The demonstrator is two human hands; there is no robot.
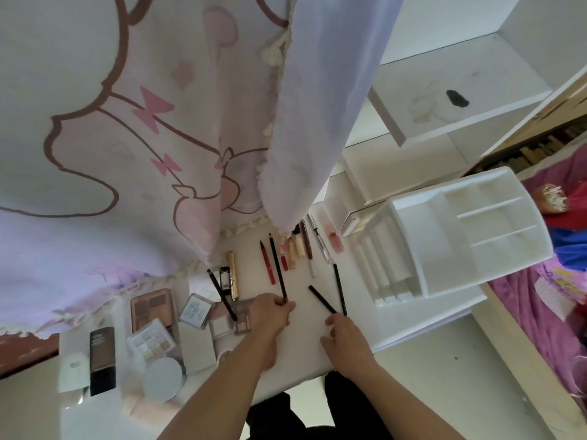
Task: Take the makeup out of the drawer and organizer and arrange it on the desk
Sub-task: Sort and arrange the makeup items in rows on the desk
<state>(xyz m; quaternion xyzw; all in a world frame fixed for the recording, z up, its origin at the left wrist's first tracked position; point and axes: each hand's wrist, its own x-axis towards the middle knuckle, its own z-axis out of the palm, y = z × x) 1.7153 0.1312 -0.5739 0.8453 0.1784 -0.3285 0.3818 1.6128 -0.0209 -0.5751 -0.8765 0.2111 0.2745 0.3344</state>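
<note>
My left hand (273,312) pinches the near end of a long black pencil (278,268) lying on the white desk (305,354). My right hand (344,336) holds the near ends of two black pencils (321,299), the second pencil (339,289) being more upright. A red pen (266,263) and a row of lip tubes and concealers (297,246) lie beyond. Another black pencil (221,293) lies across a small palette (241,315) at the left. The white organizer (451,233) stands at the right with its visible compartments bare.
Eyeshadow palettes (152,308), a dark foundation bottle (102,360), a round white compact (162,379) and small boxes crowd the desk's left side. A pink printed curtain (127,138) hangs over the back. White shelves (457,90) rise at the right; a pink blanket (546,312) lies beyond the desk edge.
</note>
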